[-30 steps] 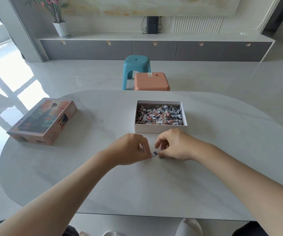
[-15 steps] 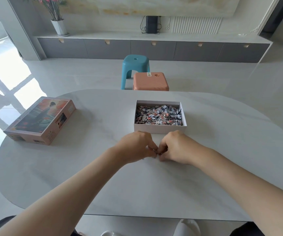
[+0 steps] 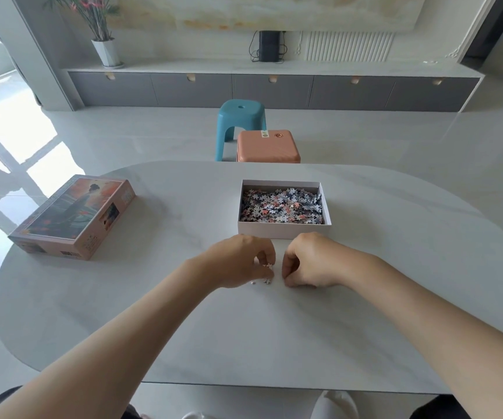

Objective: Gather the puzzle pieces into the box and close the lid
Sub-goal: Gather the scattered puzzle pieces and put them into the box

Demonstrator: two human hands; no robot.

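An open white box [image 3: 283,231] full of puzzle pieces [image 3: 282,205] stands at the table's middle. Its printed lid [image 3: 75,216] lies apart at the left edge. Just in front of the box, my left hand [image 3: 241,261] pinches small puzzle pieces [image 3: 268,265] in its curled fingers. A loose piece [image 3: 267,281] lies on the table under it. My right hand [image 3: 307,260] sits beside it with fingers curled, fingertips down on the table; whether it holds a piece is hidden.
The pale oval table [image 3: 274,334] is bare in front of my hands. Behind its far edge stand a blue stool [image 3: 241,122] and an orange stool [image 3: 267,146]. A long grey cabinet [image 3: 274,89] lines the far wall.
My hands came together over the loose pieces, then drew slightly apart. My left hand now has pieces lifted in its fingertips.
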